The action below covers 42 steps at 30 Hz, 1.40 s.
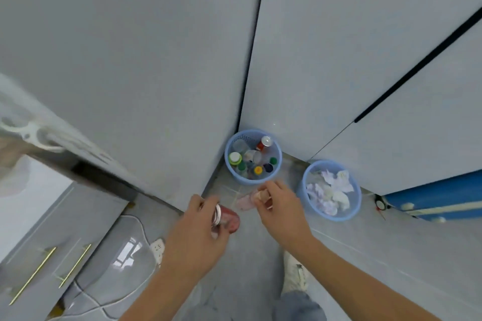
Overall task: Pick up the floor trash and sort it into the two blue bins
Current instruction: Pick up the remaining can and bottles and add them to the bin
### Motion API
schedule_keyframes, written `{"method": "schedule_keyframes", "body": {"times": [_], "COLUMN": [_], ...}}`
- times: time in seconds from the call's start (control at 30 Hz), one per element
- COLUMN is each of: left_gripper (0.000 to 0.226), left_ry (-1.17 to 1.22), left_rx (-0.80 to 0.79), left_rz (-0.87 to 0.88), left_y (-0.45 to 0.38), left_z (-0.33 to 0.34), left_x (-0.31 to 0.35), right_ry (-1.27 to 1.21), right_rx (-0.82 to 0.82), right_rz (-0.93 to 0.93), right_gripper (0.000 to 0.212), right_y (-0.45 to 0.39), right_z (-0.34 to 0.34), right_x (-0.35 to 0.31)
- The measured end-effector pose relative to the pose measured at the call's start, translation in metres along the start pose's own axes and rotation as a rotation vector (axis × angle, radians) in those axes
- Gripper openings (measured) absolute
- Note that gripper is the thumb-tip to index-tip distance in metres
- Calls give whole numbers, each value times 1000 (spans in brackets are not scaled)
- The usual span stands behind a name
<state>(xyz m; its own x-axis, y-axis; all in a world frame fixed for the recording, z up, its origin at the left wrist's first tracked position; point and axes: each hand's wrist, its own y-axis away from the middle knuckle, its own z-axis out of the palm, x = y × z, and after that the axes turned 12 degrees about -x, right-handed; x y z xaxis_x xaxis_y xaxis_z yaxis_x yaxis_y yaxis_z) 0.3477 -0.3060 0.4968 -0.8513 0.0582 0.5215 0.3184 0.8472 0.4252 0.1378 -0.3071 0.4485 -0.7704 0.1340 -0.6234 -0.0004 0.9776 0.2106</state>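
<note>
head view, left hand (200,226) gripping red can (228,219), right hand (280,202) pinching wrapper (246,202)

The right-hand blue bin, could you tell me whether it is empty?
Not empty: the right bin holds crumpled paper.

Bins: left bin (229,164) and right bin (302,185), light blue plastic, perforated mesh walls. Right bin contents: crumpled paper (336,180), matt. Red can (229,219) in left hand (198,232): metal rim, glossy. Floor (391,255): grey tile, smooth, semi-gloss. Cabinet handles (34,275): brushed brass-look metal.
</note>
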Motion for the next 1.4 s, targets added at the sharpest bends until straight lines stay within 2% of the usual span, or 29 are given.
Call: {"method": "schedule_keyframes", "body": {"times": [0.17,0.33,0.6,0.8,0.97,1.23,1.33,1.4], "left_gripper": [45,45,52,52,55,47,42,43], "left_ry": [-22,-7,74,-48,-111,-178,-199,-235], "left_rx": [70,106,88,71,52,18,-15,-37], "left_rz": [12,-62,-73,-28,-33,-75,-81,-86], "left_y": [-97,-200,-320,-357,-370,-370,-382,-388], "left_z": [19,42,113,152,159,150,150,155], "left_x": [20,22,15,13,5,13,18,19], "right_ry": [-71,-58,102,227,310,224,192,176], "right_rx": [85,20,-13,-123,-192,-201,-192,-179], "right_rz": [61,122,-2,-69,-103,-155,-187,-220], "right_gripper": [8,8,9,8,12,2,14,13], "right_y": [-71,-160,-291,-338,-362,-378,-371,-365], "right_z": [-10,-13,17,49,74,89,85,82], "right_x": [73,126,193,231,242,238,234,235]}}
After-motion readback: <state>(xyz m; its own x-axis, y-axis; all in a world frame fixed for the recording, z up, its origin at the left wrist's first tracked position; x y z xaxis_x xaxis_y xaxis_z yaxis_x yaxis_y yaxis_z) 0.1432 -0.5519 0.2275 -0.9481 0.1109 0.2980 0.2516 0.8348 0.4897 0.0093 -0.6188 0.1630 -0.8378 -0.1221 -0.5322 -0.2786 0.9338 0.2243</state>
